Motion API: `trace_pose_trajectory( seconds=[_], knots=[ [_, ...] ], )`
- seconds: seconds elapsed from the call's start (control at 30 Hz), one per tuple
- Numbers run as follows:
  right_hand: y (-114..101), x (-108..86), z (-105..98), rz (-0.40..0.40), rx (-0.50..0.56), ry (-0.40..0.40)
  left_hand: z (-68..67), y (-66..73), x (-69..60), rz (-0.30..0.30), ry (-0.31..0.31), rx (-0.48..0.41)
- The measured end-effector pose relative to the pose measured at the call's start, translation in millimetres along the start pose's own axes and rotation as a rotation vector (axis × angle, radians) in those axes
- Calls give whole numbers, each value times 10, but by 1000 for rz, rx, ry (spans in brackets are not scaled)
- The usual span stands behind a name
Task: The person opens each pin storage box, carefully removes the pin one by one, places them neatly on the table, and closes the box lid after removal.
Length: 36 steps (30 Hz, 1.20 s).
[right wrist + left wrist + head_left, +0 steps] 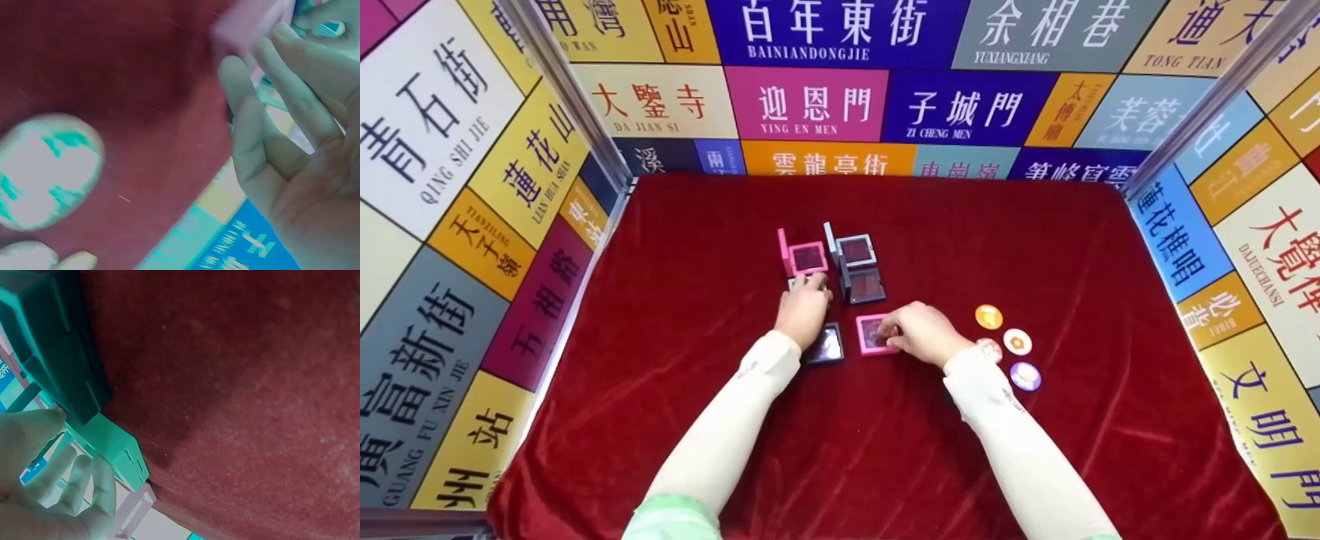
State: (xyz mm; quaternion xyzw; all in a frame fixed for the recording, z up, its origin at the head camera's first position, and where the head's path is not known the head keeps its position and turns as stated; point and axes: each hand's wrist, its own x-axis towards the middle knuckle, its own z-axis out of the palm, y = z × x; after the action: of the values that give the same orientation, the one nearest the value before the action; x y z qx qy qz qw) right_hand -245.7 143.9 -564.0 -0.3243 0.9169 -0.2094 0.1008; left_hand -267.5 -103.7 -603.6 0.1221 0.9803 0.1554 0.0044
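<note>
In the head view my left hand [804, 309] grips a small light-coloured square case [796, 285], mostly covered by the fingers. That case looks green [115, 447] in the left wrist view, with thumb and fingers about it. My right hand [926, 331] curls its fingers over the right side of a pink square-framed case [874, 343] with a clear dark window. The pink case [247, 28] blurs at the fingertips in the right wrist view. A dark-framed case [826, 343] lies just below my left hand.
Behind stand an open pink case [808, 258], an open pale blue case [856, 250] and an open dark case [866, 286]. Several round badges lie at right, including an orange one [989, 316] and a purple-rimmed one [1025, 376]. Red cloth [720, 225] covers the table; printed panels enclose it.
</note>
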Motion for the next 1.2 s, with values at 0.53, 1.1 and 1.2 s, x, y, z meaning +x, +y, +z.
trace_pose_trajectory(
  seconds=[0.53, 1.1, 1.2],
  knots=[
    [-102, 745, 128, -227, -62, 349, 33, 58, -34, -8, -18, 54],
    [250, 637, 220, 10, -98, 361, -36, 44, -26, -20, -17, 65],
    [311, 614, 262, 45, -94, 337, -16, 47, -31, -2, -23, 81]
  ],
)
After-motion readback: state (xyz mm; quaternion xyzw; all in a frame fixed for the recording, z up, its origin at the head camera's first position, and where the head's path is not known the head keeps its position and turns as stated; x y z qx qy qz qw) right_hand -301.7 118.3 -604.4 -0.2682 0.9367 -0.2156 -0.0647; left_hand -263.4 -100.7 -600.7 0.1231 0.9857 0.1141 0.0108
